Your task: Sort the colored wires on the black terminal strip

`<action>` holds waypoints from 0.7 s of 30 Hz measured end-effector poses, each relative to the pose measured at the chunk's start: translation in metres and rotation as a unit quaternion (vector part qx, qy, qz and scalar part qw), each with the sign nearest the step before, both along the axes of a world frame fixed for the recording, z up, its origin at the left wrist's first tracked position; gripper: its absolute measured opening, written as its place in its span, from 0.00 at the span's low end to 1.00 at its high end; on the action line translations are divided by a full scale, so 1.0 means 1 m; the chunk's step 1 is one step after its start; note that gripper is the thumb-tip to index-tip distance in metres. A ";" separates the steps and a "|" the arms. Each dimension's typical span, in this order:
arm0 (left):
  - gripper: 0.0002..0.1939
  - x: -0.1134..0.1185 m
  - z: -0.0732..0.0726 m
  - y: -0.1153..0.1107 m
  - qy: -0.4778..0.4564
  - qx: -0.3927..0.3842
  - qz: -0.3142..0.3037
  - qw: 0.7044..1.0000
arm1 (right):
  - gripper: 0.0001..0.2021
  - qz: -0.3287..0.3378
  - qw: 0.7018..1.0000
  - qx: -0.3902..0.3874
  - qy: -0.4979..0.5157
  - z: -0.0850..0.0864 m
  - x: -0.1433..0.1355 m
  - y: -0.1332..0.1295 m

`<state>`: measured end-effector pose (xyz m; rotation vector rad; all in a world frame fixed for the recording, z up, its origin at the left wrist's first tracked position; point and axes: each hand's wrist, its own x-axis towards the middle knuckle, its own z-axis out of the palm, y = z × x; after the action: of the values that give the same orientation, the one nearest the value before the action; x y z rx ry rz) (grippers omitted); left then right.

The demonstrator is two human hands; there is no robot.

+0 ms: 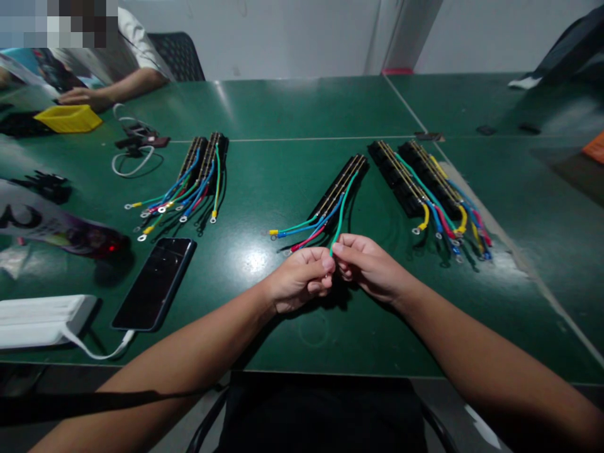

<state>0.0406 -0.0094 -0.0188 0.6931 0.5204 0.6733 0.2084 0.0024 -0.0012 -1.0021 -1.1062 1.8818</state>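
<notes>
In front of me lies a black strip (336, 189) with metal rails and several coloured wires. My left hand (304, 277) and my right hand (370, 264) meet at its near end, both pinching the green wire (346, 195) that runs down from the strip's far end. The tip of this wire is hidden in my fingers. Blue, red and another green wire spread left from the same strip, and a ring terminal with a yellow sleeve (274, 233) shows on one of them.
Two similar wired strips (207, 163) lie at left, two more (401, 179) at right. Nearer on the left are a phone (155, 283), a white power bank (44, 321) and a bottle (56, 220). Beyond, a person's arm (127, 85) rests near a yellow tray (70, 118).
</notes>
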 end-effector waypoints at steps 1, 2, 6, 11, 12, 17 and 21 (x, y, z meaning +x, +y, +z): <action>0.19 0.000 0.000 0.000 0.001 0.004 -0.001 1.000 | 0.19 0.001 1.000 0.000 0.001 0.000 0.000 0.000; 0.19 0.000 0.001 0.000 0.001 0.008 -0.003 1.000 | 0.19 0.002 1.000 0.001 0.000 0.001 0.000 0.000; 0.20 0.001 0.002 0.000 0.015 0.010 -0.007 1.000 | 0.19 0.001 1.000 0.008 -0.009 0.000 0.000 0.000; 0.19 0.001 0.002 -0.001 0.033 0.014 -0.014 0.999 | 0.17 0.006 1.000 0.007 -0.010 -0.002 0.001 0.001; 0.18 0.001 0.002 -0.001 0.030 0.015 -0.014 0.999 | 0.17 0.006 1.000 0.004 -0.009 -0.001 0.001 0.001; 0.17 0.000 0.002 -0.002 0.023 0.017 -0.017 0.999 | 0.16 0.008 1.000 -0.006 -0.001 -0.001 0.001 0.001; 0.18 0.003 0.003 -0.001 0.042 0.024 -0.024 0.999 | 0.14 0.010 1.000 -0.005 0.010 -0.002 0.001 0.001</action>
<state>0.0432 -0.0100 -0.0160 0.7800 0.5652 0.6159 0.2096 0.0035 -0.0029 -0.9779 -1.0999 1.9112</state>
